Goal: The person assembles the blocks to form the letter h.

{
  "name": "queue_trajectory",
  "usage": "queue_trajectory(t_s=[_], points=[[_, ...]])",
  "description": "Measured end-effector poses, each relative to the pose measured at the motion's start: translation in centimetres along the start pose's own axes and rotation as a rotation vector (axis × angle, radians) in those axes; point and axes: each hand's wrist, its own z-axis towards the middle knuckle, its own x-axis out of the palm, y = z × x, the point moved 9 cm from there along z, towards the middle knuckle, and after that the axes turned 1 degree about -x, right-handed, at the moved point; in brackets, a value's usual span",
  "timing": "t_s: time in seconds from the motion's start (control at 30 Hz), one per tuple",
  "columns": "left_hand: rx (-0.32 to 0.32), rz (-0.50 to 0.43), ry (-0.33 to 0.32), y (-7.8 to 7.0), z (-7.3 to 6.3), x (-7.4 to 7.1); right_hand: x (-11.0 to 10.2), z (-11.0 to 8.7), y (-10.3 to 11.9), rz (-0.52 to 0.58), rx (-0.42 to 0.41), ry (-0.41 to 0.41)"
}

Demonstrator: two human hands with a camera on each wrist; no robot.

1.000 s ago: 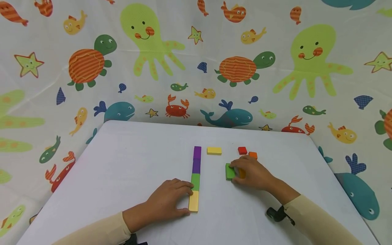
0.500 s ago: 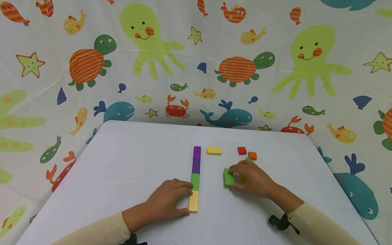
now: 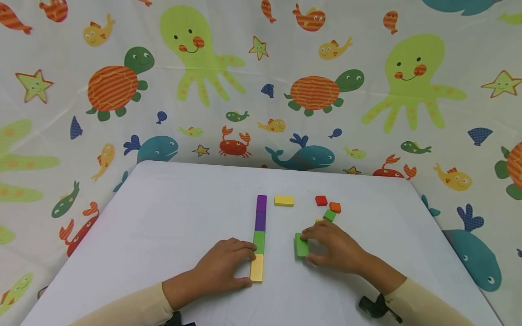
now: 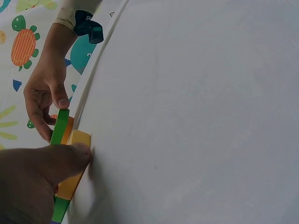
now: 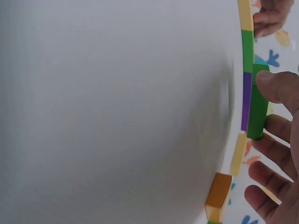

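Note:
In the head view my left hand [image 3: 222, 262] rests beside a straight row of blocks, fingertips at its left edge and thumb by the near corner of the yellow block [image 3: 256, 269]. Beyond that block lie a green block [image 3: 259, 241] and two purple blocks [image 3: 260, 220]. My right hand [image 3: 336, 249] pinches another green block [image 3: 301, 246] to the right of the row. The right wrist view shows the thumb on this green block [image 5: 258, 109] with fingertips at its other side. In the left wrist view my left thumb overlaps the yellow block [image 4: 70, 185].
Past the row's far end lies a loose yellow block [image 3: 284, 201]. A red block [image 3: 321, 200], an orange block [image 3: 335, 207] and a small green block [image 3: 329, 215] sit beyond my right hand, which partly hides a yellowish block. A patterned cloth [image 3: 244, 90] hangs behind the white table [image 3: 183, 203].
My right hand has drawn the green block toward me and slightly left, uncovering the small green block behind it. My left hand has stayed at the row.

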Motion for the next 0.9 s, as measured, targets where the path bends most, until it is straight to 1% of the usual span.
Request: queue_trajectory(t_s=[0.2, 0.47, 0.9], points=[[0.0, 0.001, 0.006, 0.1, 0.0, 0.1, 0.5, -0.1, 0.5, -0.009, 0.024, 0.026], [-0.003, -0.004, 0.009, 0.1, 0.0, 0.1, 0.9, -0.6, 1.1, -0.008, 0.034, 0.035], [-0.008, -0.011, 0.016, 0.0, 0.2, -0.2, 1.7, -1.6, 1.9, 0.017, 0.009, 0.052]])
